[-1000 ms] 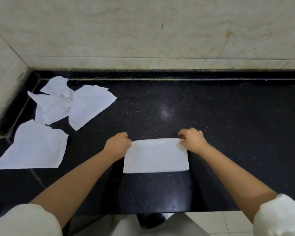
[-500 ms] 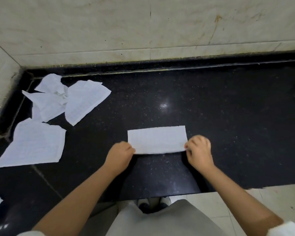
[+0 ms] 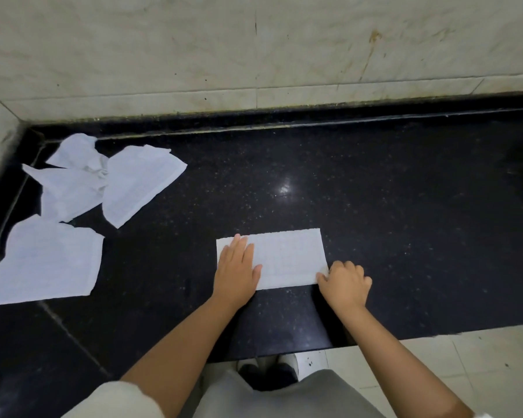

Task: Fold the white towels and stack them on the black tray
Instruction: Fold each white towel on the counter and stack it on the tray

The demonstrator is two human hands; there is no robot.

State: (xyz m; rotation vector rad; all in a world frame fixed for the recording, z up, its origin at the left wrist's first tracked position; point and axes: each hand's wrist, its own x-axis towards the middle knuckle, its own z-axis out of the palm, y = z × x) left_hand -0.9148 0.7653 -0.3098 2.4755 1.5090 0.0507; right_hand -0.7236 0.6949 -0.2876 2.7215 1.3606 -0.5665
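Two hands on a folded white towel at the near edge of a black counter.

The left hand lies flat on the left end of the folded towel, fingers straight and pressing down, while the right hand has its fingers curled at the towel's near right corner, seemingly pinching the edge. The towel is a long rectangle lying flat on the speckled counter, near its front edge. Farther left, one unfolded towel lies spread out, and beyond it, towards the far left corner, a loose pile of crumpled towels overlap one another. A pale tiled wall rises behind the counter.
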